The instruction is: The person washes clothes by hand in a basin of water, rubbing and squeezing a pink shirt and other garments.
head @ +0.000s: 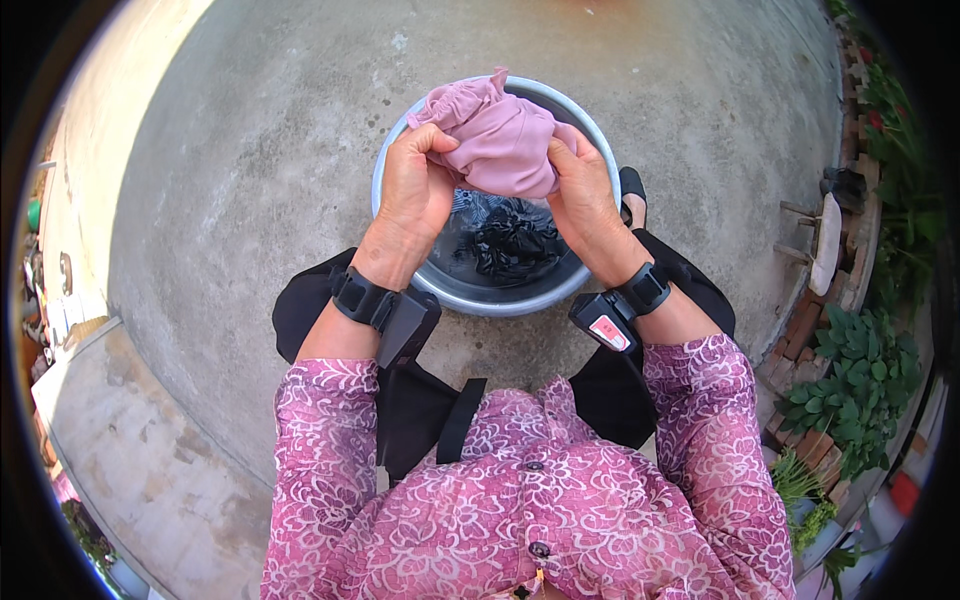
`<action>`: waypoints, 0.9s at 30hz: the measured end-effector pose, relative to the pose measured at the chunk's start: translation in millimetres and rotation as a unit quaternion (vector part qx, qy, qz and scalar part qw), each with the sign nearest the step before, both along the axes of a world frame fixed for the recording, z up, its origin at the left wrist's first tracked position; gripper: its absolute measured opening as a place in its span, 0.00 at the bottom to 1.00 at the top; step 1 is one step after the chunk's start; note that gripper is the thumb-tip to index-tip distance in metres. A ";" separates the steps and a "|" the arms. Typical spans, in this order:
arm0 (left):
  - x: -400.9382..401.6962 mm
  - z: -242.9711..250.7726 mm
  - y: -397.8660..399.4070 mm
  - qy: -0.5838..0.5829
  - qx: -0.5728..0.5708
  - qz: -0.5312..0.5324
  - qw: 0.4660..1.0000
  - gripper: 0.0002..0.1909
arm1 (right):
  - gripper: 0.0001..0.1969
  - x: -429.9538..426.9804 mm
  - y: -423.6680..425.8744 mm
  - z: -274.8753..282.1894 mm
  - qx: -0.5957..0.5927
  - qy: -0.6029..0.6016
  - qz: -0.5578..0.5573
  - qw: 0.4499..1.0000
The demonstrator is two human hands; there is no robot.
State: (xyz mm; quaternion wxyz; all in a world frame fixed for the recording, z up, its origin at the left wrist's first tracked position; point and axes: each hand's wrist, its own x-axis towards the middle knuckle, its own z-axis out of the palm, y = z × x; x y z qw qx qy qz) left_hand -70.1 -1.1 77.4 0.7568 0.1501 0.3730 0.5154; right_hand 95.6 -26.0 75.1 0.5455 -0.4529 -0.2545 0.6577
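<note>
A bunched pink cloth garment (499, 142) with a gathered edge is stretched between both hands above a round metal basin (504, 306). My left hand (418, 180) grips its left side, thumb on top. On the other side, my right hand (583, 184) pinches the fabric between thumb and fingers. Below, the basin holds water with a soaked black cloth (517, 244) and a blue-and-white patterned cloth (480, 206) partly under the pink one. The fingers beneath the garment are mostly hidden.
Concrete ground (247, 172) surrounds the basin, which stands between my knees. To the right are a small stool (823, 244) lying on its side, a low brick border (806, 330) and leafy plants (862, 382). A concrete slab (142, 450) lies at lower left.
</note>
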 end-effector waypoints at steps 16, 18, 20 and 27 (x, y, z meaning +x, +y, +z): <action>7.9 -15.4 -21.4 0.113 -0.072 0.075 0.988 0.12 | 0.08 -5.0 -6.6 -2.3 -0.006 -0.172 0.006 0.985; 7.2 -19.3 -24.1 0.104 -0.082 0.095 0.987 0.12 | 0.10 -21.9 -20.5 -1.9 0.178 -0.330 0.001 0.927; 7.9 -23.2 -26.6 0.093 -0.090 0.115 0.985 0.12 | 0.10 -41.0 -35.3 7.3 0.282 -0.435 -0.005 0.855; 31.0 -24.0 -35.7 0.098 -0.080 0.167 0.978 0.12 | 0.14 -58.4 -9.6 -10.2 0.123 -0.463 0.016 0.878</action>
